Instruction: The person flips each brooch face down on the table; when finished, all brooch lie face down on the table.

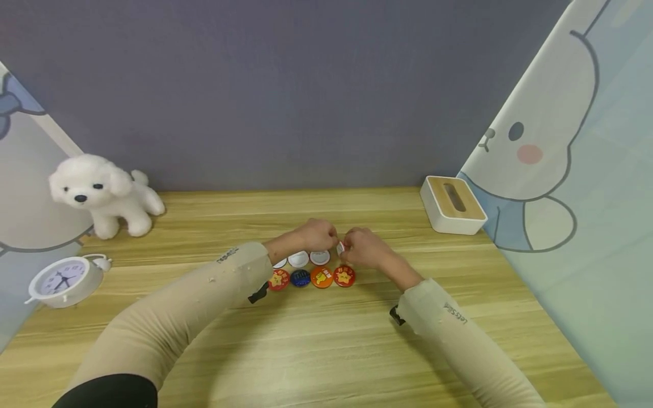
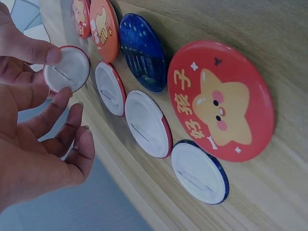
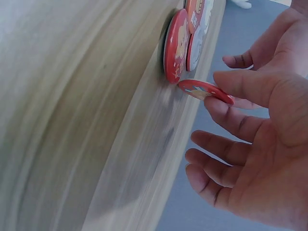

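Observation:
My right hand [image 1: 367, 248] pinches a round pin badge [image 2: 72, 72] between thumb and index finger, tilted up on edge near the wooden table. Its white back with the pin faces the left wrist view; a red printed front shows in the right wrist view. Loosely bent, the fingers of my left hand [image 2: 45, 137] are at the badge's lower edge in the left wrist view, index fingertip overlapping it. Beneath lie a red star badge [image 2: 221, 101], a dark blue badge [image 2: 142, 52], an orange badge [image 1: 322, 277] and another red badge [image 1: 344, 276], beside several white-backed badges [image 2: 148, 124].
A white plush dog [image 1: 109, 195] stands at the back left of the table [image 1: 316, 351], with a white alarm clock [image 1: 66, 281] in front of it. A tissue box [image 1: 454, 205] with a wooden lid sits at the back right. Grey panel [image 1: 291, 96] rises behind.

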